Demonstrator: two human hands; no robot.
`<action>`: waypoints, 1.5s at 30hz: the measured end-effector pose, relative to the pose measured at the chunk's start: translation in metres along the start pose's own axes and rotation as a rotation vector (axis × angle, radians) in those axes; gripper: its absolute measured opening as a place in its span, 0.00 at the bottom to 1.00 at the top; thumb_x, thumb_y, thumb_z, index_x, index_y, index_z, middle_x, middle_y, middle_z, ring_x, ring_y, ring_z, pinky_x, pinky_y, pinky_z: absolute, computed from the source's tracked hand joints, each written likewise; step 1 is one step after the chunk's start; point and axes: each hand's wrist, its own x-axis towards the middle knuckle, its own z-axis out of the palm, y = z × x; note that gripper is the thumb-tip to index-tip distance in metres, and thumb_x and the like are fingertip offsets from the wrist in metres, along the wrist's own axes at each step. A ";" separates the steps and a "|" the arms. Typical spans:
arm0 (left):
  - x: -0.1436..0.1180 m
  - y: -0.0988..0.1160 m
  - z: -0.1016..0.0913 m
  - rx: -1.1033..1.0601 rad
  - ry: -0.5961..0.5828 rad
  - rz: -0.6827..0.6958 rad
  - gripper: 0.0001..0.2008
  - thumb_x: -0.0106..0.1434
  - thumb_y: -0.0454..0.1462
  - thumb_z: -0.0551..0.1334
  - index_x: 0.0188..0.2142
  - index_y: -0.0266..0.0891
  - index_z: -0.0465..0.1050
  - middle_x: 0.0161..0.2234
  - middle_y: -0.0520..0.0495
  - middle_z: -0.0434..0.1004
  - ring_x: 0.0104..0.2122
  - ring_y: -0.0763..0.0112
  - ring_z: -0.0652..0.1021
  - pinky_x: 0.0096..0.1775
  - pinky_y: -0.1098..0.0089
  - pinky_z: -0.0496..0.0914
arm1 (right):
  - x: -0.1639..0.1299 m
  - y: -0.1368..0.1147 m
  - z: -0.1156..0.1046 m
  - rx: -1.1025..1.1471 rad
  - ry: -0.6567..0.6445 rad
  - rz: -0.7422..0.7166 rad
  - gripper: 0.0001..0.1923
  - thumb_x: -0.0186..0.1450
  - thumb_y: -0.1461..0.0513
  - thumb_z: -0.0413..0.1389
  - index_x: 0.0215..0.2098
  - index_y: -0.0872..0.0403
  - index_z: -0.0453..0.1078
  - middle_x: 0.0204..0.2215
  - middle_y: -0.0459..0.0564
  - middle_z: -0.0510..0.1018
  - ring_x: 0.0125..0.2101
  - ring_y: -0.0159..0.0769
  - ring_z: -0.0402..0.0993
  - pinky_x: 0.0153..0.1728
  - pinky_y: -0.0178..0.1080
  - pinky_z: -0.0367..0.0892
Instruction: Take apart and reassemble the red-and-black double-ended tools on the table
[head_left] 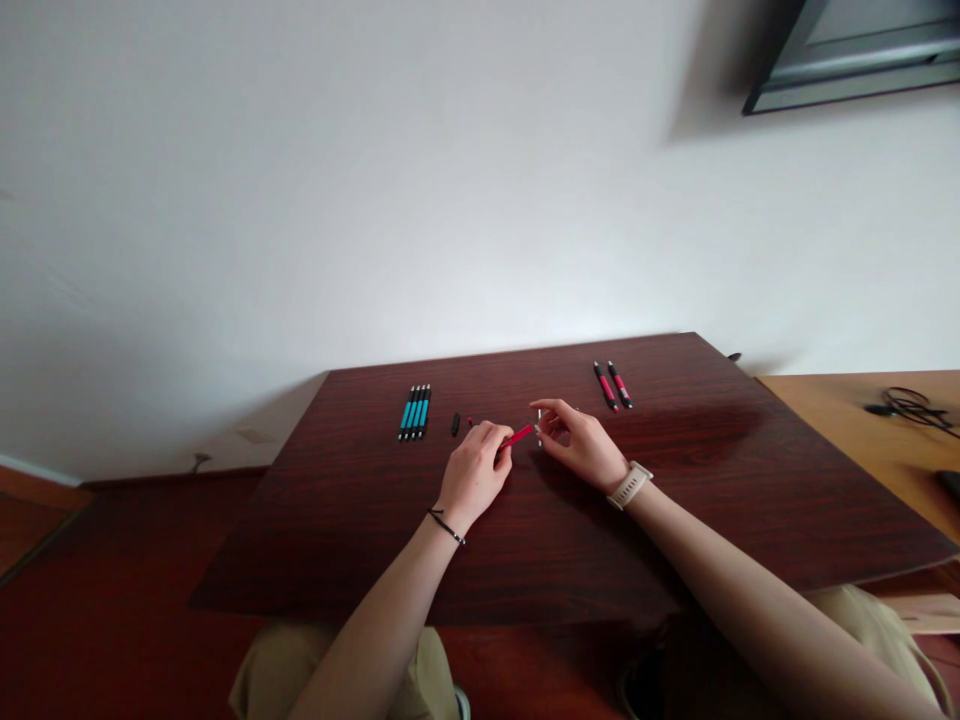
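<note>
My left hand grips a red pen barrel above the middle of the dark wooden table. My right hand meets it from the right, pinching a small slim part at the barrel's tip; that part is too small to identify. Just left of my left hand lie a short black pen piece and a tiny red piece. Several teal-and-black pens lie side by side at the far left. Two red-and-black pens lie at the far right.
A white wall stands right behind the table's far edge. A lighter wooden desk adjoins on the right, carrying black cables. A dark frame hangs at the upper right. Red-brown floor lies to the left.
</note>
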 end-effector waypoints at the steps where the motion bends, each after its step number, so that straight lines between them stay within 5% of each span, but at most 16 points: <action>1: 0.000 0.000 0.000 0.005 0.000 0.000 0.11 0.71 0.29 0.61 0.48 0.45 0.73 0.44 0.47 0.77 0.46 0.62 0.79 0.50 0.63 0.76 | 0.000 -0.001 0.000 -0.007 0.005 -0.010 0.24 0.68 0.65 0.59 0.61 0.47 0.69 0.39 0.46 0.83 0.37 0.37 0.82 0.44 0.39 0.77; 26: 0.001 0.002 -0.003 0.099 0.017 0.021 0.12 0.73 0.30 0.59 0.51 0.44 0.77 0.44 0.44 0.75 0.48 0.60 0.77 0.54 0.59 0.75 | -0.002 0.002 0.001 -0.177 -0.002 -0.078 0.20 0.73 0.65 0.56 0.62 0.47 0.69 0.44 0.50 0.83 0.44 0.42 0.81 0.50 0.42 0.76; 45: 0.001 0.001 -0.001 -0.038 0.024 -0.031 0.10 0.73 0.31 0.59 0.51 0.44 0.72 0.45 0.45 0.77 0.47 0.62 0.80 0.51 0.62 0.76 | -0.004 -0.016 -0.003 0.043 0.005 -0.142 0.19 0.74 0.63 0.55 0.62 0.46 0.70 0.52 0.52 0.81 0.50 0.42 0.81 0.56 0.46 0.77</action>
